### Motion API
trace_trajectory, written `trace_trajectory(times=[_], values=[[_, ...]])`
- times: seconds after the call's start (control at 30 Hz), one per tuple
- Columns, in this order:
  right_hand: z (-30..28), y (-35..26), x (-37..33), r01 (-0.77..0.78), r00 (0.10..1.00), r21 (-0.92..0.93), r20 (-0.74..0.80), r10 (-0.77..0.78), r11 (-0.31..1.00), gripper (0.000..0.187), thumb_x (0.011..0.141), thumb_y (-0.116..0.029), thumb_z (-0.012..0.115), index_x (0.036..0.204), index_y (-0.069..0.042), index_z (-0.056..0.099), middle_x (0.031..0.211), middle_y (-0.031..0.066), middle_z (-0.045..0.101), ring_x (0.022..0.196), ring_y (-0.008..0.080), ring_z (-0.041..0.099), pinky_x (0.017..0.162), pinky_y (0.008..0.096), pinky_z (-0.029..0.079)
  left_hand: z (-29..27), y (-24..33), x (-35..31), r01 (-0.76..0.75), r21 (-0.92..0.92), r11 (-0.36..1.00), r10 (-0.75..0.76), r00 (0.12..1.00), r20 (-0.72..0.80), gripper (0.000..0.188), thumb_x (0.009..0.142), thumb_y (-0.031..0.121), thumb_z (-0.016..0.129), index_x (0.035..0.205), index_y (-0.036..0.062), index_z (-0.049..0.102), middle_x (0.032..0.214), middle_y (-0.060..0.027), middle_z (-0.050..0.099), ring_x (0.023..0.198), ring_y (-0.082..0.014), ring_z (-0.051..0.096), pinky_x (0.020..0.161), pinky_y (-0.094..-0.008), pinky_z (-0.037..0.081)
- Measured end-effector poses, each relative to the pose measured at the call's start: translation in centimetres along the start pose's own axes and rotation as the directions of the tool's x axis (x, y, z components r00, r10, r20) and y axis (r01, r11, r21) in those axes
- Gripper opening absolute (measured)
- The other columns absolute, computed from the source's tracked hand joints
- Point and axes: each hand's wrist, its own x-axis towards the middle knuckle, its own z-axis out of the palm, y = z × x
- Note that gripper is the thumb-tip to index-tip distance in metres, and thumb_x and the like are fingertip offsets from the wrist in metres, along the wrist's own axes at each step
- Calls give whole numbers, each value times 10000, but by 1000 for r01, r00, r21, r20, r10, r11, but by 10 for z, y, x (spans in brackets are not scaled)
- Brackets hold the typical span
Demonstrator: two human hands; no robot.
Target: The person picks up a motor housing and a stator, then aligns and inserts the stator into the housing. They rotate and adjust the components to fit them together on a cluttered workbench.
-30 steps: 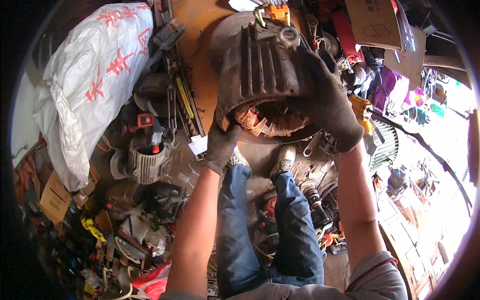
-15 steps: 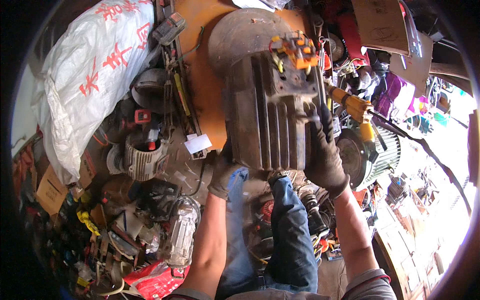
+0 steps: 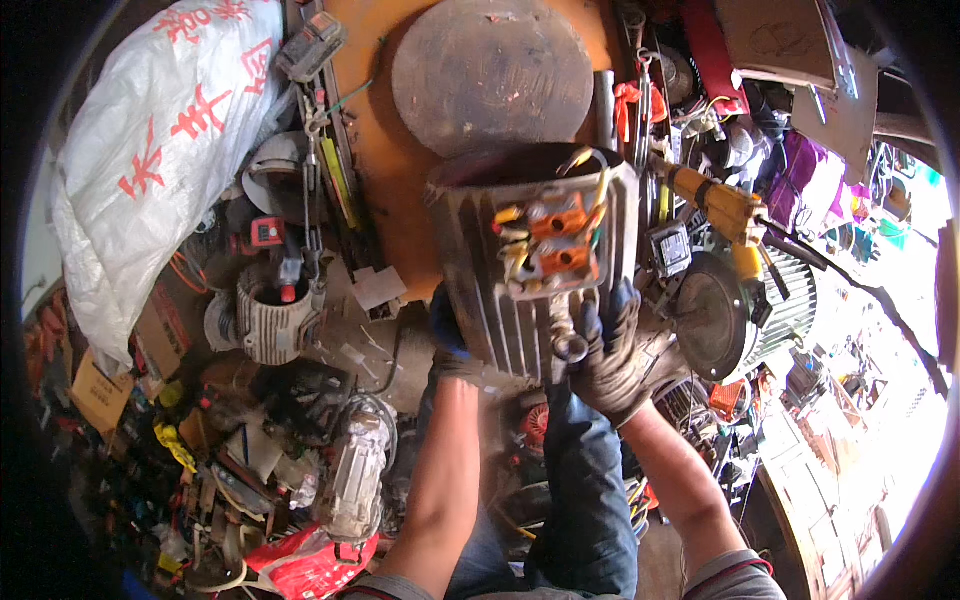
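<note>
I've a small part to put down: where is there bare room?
The disc beyond the held motor looks mostly bare, as does the orange tabletop between motor and yellow strip. Crowded: left of the legs and around the yellow tool.

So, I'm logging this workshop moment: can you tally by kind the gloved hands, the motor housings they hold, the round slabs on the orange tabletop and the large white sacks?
Gloved hands: 2 (left hand, right hand)
Held motor housing: 1
Round slab on the orange tabletop: 1
Large white sack: 1
Total: 5
</note>
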Motion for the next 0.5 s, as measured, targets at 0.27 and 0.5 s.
trace_trajectory(times=[0.27,0.5], values=[[-2,17,-13,-32,998,-10,-61,31,999,671,793,-60,631,1422,-160,419,1495,262,351,1271,520,441,1030,630,386,45,-37,6,126,123,984,-79,940,-331,429,1055,411,412,1347,110,503,1259,-73,556,1118,-242,529,1011,-369,444],[-32,17,-7,-60,988,56,145,51,997,740,755,-22,627,1451,-175,429,1503,255,350,1324,517,400,1075,588,367,12,-36,-8,192,44,980,-170,939,-299,436,1047,386,413,1348,87,515,1298,-86,574,1169,-247,554,1032,-376,434]])
